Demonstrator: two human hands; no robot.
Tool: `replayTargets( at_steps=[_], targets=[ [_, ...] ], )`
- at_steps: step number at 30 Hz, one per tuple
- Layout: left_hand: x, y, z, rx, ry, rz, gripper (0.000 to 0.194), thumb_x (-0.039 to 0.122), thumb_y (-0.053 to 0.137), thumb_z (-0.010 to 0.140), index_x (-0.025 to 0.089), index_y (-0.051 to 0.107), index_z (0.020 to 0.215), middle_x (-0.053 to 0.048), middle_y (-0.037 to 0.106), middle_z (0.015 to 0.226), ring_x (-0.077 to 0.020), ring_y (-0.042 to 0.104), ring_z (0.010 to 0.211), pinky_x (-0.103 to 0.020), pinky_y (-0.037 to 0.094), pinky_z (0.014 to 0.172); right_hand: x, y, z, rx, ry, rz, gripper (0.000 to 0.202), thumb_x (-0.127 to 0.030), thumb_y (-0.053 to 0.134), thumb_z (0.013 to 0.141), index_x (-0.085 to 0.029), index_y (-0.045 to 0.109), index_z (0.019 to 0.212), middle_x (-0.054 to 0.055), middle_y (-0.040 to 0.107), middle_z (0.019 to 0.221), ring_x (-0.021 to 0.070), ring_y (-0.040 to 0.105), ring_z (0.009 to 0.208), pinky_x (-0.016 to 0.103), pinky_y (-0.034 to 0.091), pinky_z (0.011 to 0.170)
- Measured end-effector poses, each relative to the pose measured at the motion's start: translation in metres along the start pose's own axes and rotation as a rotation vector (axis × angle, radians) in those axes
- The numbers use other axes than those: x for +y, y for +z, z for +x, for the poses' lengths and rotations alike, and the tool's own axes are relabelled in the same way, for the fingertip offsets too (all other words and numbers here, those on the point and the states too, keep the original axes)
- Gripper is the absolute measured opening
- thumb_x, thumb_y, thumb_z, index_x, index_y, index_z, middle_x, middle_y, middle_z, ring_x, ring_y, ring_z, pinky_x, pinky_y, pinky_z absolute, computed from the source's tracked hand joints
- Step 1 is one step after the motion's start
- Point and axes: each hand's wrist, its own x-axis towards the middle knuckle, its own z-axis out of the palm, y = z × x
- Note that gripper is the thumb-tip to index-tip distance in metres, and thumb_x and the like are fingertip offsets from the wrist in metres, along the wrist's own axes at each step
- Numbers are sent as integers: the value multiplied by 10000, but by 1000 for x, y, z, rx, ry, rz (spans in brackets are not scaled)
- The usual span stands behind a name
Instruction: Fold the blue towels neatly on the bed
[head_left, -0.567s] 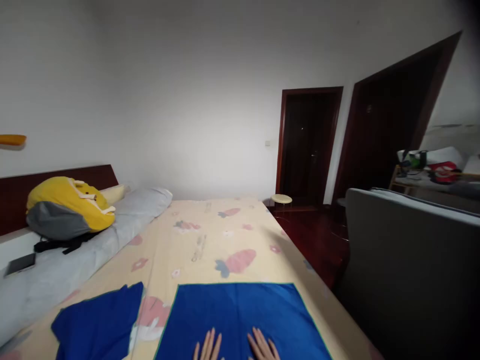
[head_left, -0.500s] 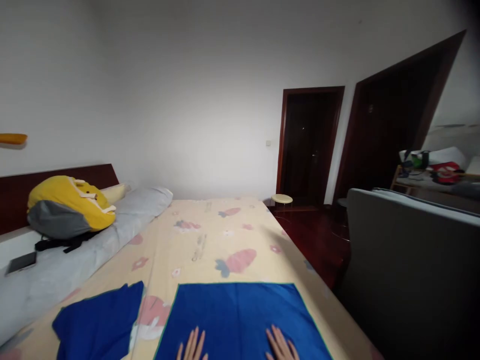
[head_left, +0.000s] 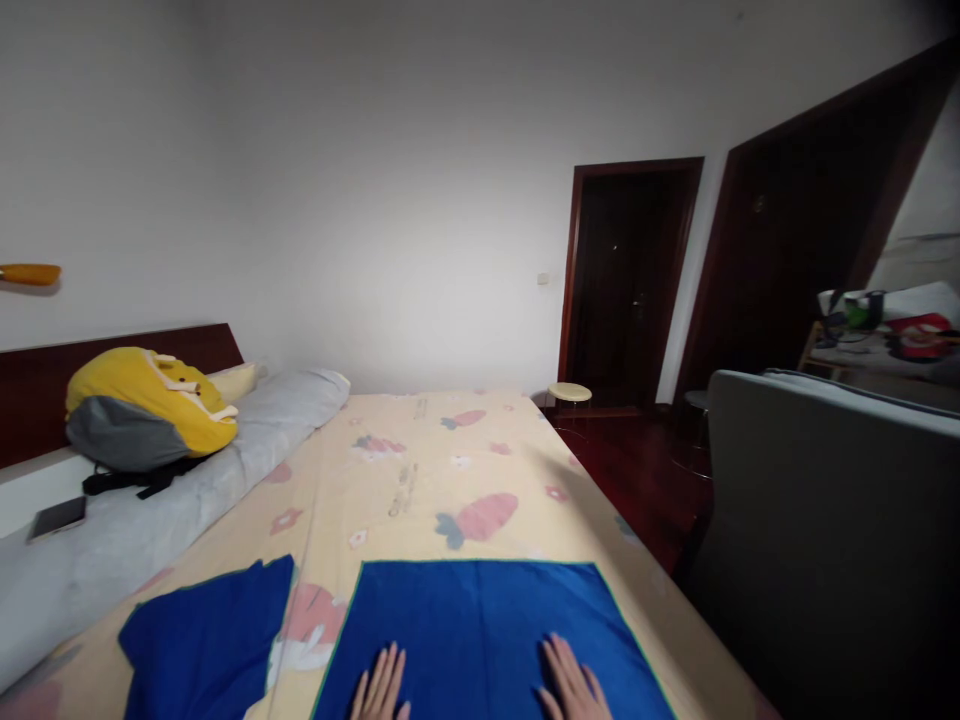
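Note:
A blue cloth (head_left: pixel 480 630) with green edging lies spread flat on the bed, its near end cut off by the bottom of the view. My left hand (head_left: pixel 381 688) rests palm down on its left part, fingers stretched out. Toward the cloth's right side, my right hand (head_left: pixel 571 684) also lies flat with the fingers extended and the thumb apart. Neither hand grips anything. To the left is a second blue cloth (head_left: pixel 210 640), loosely folded and rumpled, apart from both hands.
Under the cloths is a cream bedsheet (head_left: pixel 405 430) with carrot prints. A yellow and grey backpack (head_left: pixel 150 410) and a dark flat device (head_left: pixel 58 518) lie on the grey bedding at left. A grey chair back (head_left: pixel 825 540) stands right; a stool (head_left: pixel 570 393) stands beyond the bed.
The view has shifted slightly, so the room appears a little farther right. Both hands stay flat on the cloth, slightly farther apart than before.

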Motion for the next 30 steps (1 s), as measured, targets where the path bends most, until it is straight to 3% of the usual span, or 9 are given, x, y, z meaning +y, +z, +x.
replayTargets(
  at_steps=[5, 8, 11, 16, 18, 20, 22, 25, 30],
  targets=[
    [88, 11, 34, -74, 107, -157, 734, 184, 359, 764, 192, 187, 1478, 5, 158, 1578, -190, 150, 1478, -410, 163, 1223, -96, 48, 46, -271, -308, 109, 535, -464, 417, 927, -389, 291, 1441, 22, 328, 1491, 273, 364, 1365, 494, 391, 1091],
    [96, 14, 45, -89, 97, -208, 740, 179, 352, 766, 159, 173, 1484, -17, 131, 1587, -190, 126, 1482, -394, 174, 1217, -107, 52, 58, -296, -376, 129, 547, -399, 453, 922, -410, 276, 1439, 16, 325, 1495, 269, 360, 1369, 499, 385, 1094],
    [62, 3, 42, -102, 52, -120, 617, 351, 264, 879, 234, 203, 1481, 2, 150, 1585, -199, 155, 1478, -473, 157, 1212, -76, 29, 58, -218, -294, 106, 522, -503, 391, 934, -377, 313, 1434, 30, 296, 1515, 268, 316, 1396, 517, 342, 1119],
    [-32, -18, 22, -6, -117, 76, 618, 513, 192, 901, 283, 194, 1474, 37, 166, 1584, -174, 176, 1471, -468, 170, 1201, 27, -27, 38, -123, 106, -73, 632, -636, 275, 910, -295, 310, 1441, 25, 248, 1544, 259, 219, 1435, 549, 224, 1167],
    [-60, -22, 15, 15, -155, 137, 621, 544, 194, 897, 302, 199, 1469, 53, 181, 1581, -166, 184, 1467, -451, 177, 1199, 66, -41, 29, -130, 186, -119, 661, -640, 280, 901, -275, 280, 1452, 21, 240, 1549, 256, 204, 1439, 550, 209, 1172],
    [-77, -24, 11, 31, -179, 185, 605, 539, 197, 900, 319, 204, 1464, 63, 191, 1578, -161, 193, 1465, -443, 176, 1198, 91, -47, 22, -119, 212, -154, 677, -631, 316, 892, -246, 304, 1449, 41, 263, 1543, 264, 228, 1433, 544, 215, 1172],
    [-79, -23, 12, 75, -186, 204, 589, 517, 203, 906, 322, 212, 1462, 62, 201, 1576, -168, 200, 1464, -445, 175, 1199, 95, -44, 20, -55, 199, -184, 678, -623, 356, 882, -229, 355, 1434, 63, 287, 1535, 281, 259, 1423, 547, 234, 1165],
    [-52, -16, 23, 126, -118, 146, 563, 444, 198, 914, 320, 221, 1463, 76, 211, 1569, -166, 208, 1461, -422, 201, 1198, 58, -19, 28, 36, 72, -156, 627, -588, 360, 903, -251, 370, 1432, 59, 309, 1526, 280, 311, 1405, 538, 300, 1140],
    [52, 14, 62, -66, 16, -58, 752, 236, 373, 758, 288, 177, 1482, 97, 140, 1573, -163, 153, 1473, -397, 187, 1214, -64, 51, 62, -69, -376, -13, 451, -348, 389, 925, -364, 467, 1369, 9, 529, 1392, 209, 527, 1262, 377, 481, 1011]
  ],
)
